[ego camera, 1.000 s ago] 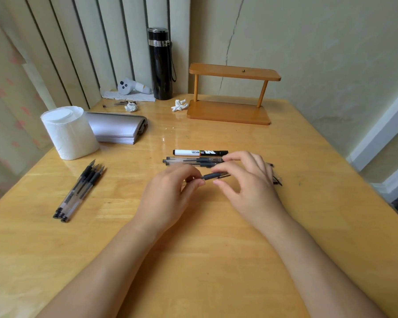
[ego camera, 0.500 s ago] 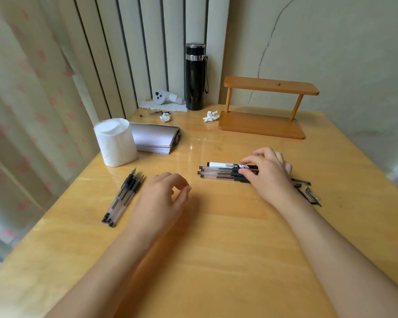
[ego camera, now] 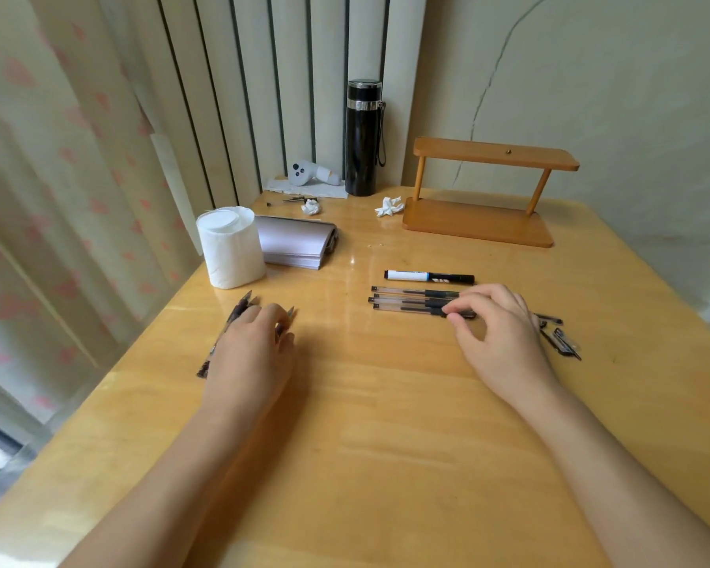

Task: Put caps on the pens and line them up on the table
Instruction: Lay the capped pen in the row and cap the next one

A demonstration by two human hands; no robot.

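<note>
Three capped gel pens (ego camera: 410, 300) lie side by side at table (ego camera: 386, 444) centre, white-and-black marker (ego camera: 429, 276) at their 12 o'clock. Right hand (ego camera: 497, 334) pinches the nearest pen's cap end. Loose caps (ego camera: 560, 336) at 3 o'clock. Left hand (ego camera: 251, 354), fingers curled, covers uncapped pens (ego camera: 238, 313) at 9 o'clock; grip indeterminate.

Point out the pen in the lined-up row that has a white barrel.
It is the marker at the far end of the row, white barrel with a black cap. The clear gel pens nearer the right hand are see-through with black grips.
</note>
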